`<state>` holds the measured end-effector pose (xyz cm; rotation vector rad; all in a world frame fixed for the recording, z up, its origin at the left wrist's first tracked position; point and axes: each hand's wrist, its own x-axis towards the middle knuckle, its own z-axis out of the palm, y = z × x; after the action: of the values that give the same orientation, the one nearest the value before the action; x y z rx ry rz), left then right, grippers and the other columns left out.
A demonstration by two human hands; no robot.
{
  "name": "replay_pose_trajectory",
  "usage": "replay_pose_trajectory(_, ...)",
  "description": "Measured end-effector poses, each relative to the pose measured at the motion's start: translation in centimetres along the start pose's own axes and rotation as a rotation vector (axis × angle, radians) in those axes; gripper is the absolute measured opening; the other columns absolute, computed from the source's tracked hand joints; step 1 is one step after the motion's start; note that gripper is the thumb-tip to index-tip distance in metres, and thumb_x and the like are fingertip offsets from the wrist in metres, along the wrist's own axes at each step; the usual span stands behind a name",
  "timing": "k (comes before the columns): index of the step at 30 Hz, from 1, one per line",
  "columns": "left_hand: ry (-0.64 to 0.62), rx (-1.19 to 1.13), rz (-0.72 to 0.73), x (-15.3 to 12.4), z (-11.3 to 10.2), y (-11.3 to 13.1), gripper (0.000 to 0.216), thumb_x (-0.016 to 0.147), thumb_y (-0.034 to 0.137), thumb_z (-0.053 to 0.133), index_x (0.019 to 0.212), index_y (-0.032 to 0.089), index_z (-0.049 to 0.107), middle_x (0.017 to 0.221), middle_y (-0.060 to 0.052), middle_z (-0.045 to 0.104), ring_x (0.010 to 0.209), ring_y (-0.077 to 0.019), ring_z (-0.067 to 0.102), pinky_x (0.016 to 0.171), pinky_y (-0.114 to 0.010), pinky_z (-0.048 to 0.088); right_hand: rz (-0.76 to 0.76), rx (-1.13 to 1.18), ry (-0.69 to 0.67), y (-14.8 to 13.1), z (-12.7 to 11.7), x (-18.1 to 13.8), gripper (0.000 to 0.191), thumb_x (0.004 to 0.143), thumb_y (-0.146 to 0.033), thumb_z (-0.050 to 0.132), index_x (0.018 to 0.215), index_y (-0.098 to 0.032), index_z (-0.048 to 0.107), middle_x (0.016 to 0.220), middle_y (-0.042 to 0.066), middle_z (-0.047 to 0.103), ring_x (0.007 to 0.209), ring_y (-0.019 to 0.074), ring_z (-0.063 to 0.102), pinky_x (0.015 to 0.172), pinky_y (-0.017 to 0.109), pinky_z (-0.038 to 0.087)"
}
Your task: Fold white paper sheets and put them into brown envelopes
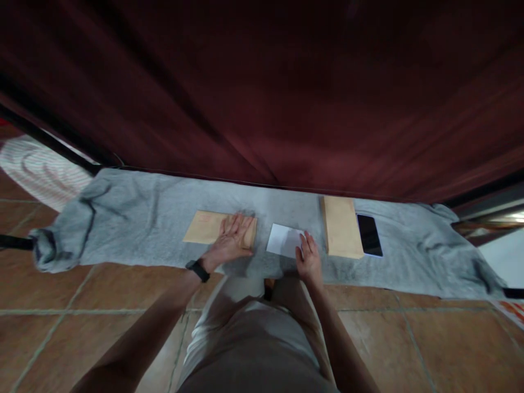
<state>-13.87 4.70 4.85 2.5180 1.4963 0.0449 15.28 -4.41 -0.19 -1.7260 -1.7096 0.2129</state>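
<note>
A tan paper envelope (pixel 202 226) lies on the grey cloth, left of centre. My left hand (pixel 234 234) rests on its right part, palm down with fingers spread. Part of the envelope is hidden under that hand. To its right is a white sheet or card (pixel 282 240), flat on the cloth. Touching this sheet's right edge, my right hand (pixel 309 256) has its fingers stretched out and does not visibly grip anything. Further right sits a stack of tan envelopes (pixel 341 226), standing a little above the cloth.
A dark-screened phone (pixel 369 234) lies right of the stack. The grey cloth (pixel 135 218) covers a long narrow surface. A dark red fabric (pixel 262 109) rises along its far edge. Tiled floor (pixel 123 338) shows below, and a striped cloth (pixel 45 169) is at far left.
</note>
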Motion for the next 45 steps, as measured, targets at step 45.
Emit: replay_pose_trajectory(45, 0.044, 0.089, 0.273, 0.4, -4.3, -2.3, 0.110, 0.070, 0.041, 0.077, 0.161, 0.021, 0.020, 0.145, -0.018, 0.047, 0.137, -0.0374, 0.040, 0.121, -0.057, 0.013, 0.244, 0.665, -0.515, -8.6, 5.2, 6.6, 0.024, 0.088, -0.023, 0.049, 0.091, -0.024, 0.073, 0.090, 0.004, 0.074, 0.081, 0.0197, 0.068, 0.074, 0.029, 0.053)
